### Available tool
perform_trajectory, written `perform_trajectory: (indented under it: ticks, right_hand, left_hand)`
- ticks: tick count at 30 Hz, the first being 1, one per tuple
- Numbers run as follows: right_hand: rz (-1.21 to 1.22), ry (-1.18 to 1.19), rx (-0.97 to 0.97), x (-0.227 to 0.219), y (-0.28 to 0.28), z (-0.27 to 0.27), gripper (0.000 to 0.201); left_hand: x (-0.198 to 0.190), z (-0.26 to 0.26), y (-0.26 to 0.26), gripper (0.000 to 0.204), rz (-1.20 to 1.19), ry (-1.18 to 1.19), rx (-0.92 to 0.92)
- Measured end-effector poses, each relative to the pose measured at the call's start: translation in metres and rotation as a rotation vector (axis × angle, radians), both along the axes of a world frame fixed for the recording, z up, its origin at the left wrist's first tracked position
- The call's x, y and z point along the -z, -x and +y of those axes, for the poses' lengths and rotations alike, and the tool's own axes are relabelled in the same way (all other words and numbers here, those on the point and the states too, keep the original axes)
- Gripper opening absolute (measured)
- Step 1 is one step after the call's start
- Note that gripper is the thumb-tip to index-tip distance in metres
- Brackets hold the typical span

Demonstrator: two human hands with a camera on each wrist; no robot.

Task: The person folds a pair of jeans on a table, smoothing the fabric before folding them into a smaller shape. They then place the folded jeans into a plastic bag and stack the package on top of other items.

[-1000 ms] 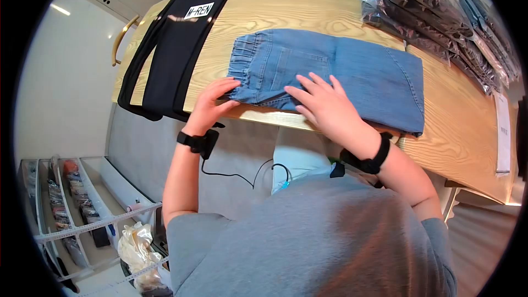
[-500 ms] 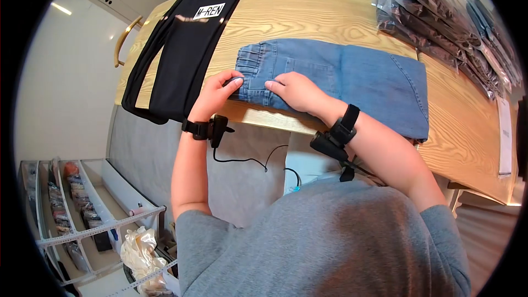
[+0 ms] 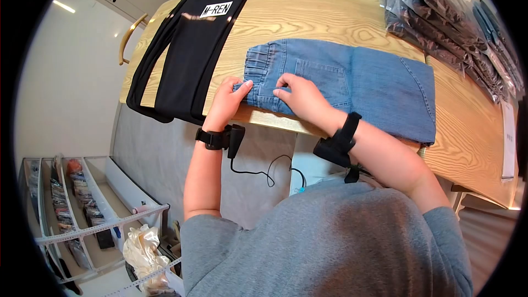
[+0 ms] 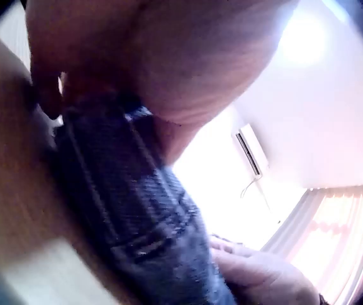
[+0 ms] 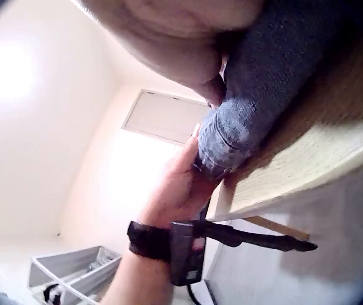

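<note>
Folded blue jeans [image 3: 379, 88] lie along the near edge of the table, the gathered waistband at their left end. The left hand [image 3: 226, 102] pinches the near corner of that waistband between thumb and fingers; in the left wrist view the denim [image 4: 130, 184] runs into its grip. Over the jeans just right of the waistband is the right hand [image 3: 302, 98], thumb and index finger brought close together at the cloth. Whether cloth is caught between them cannot be told. In the right wrist view the left hand [image 5: 178, 184] holds the denim's end.
Black trousers with a white "M-REN" label [image 3: 190, 49] lie on the left of the wooden table [image 3: 308, 5]. Plastic-bagged garments [image 3: 440, 22] are stacked at the back right. A divided rack [image 3: 82, 203] stands low at the left, and a cable [image 3: 253, 172] hangs below the table edge.
The left hand has closed on the waistband corner. The right hand has moved left from the middle of the jeans, its spread fingers drawn in. The view has shifted slightly.
</note>
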State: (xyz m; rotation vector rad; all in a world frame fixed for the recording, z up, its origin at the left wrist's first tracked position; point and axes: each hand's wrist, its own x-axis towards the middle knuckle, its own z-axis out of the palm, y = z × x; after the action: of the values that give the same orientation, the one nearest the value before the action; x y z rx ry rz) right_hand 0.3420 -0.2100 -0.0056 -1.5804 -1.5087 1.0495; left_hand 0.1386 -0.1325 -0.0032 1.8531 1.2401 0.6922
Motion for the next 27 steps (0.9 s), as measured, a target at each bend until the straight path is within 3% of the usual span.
perform_trajectory:
  ticks: [1,3,6,9,10,12,13,15,17,19,23,25,27]
  right_hand:
    - [-0.001,0.001,-0.001,-0.003,0.002,-0.009,0.026]
    - [-0.643,-0.452,0.100,-0.006,0.010,-0.033,0.036]
    - [-0.780,-0.479,0.006,0.011,0.018,-0.057,0.049]
    - [-0.929,-0.496,0.005,0.022,0.018,-0.056,0.053]
    - [-0.927,-0.502,0.007,0.025,0.018,-0.055,0.053]
    - [-0.840,-0.474,0.034,0.028,0.017,-0.052,0.050]
    - [-0.835,-0.481,0.040,0.027,0.016,-0.051,0.050]
    - [-0.676,-0.440,0.072,0.026,0.015,-0.050,0.049]
    - [-0.583,-0.411,0.089,0.023,0.014,-0.050,0.048]
    - [-0.501,-0.371,0.103,0.022,0.014,-0.052,0.048]
    - [-0.594,-0.450,0.117,0.023,0.013,-0.063,0.046]
    - [-0.456,-0.479,-0.113,-0.011,-0.003,-0.083,0.051]
    - [-0.533,-0.553,-0.276,-0.036,-0.040,-0.105,0.062]
  left_hand:
    - [-0.003,-0.001,-0.001,0.028,-0.001,0.001,-0.001]
    - [-0.011,-0.001,-0.005,0.031,0.161,0.036,-0.070]
    - [0.000,0.012,0.001,0.045,0.107,0.097,-0.101]
    - [-0.012,0.007,-0.002,0.043,0.057,0.231,-0.125]
    - [-0.006,0.005,0.001,0.043,0.058,0.226,-0.127]
    - [0.012,-0.002,0.007,0.034,-0.051,-0.090,-0.373]
    - [0.002,-0.013,0.005,0.038,-0.216,0.027,-0.490]
    - [-0.004,-0.037,0.005,0.042,-0.612,0.191,-0.546]
    - [-0.015,-0.055,0.001,0.044,-0.728,0.481,-0.349]
    - [-0.007,-0.056,-0.013,0.042,-0.818,0.641,-0.285]
    - [0.004,-0.045,-0.044,0.031,-0.903,0.602,-0.301]
    - [0.012,-0.036,-0.043,0.031,-0.893,0.638,-0.342]
    - [0.013,-0.035,-0.044,0.032,-0.903,0.641,-0.362]
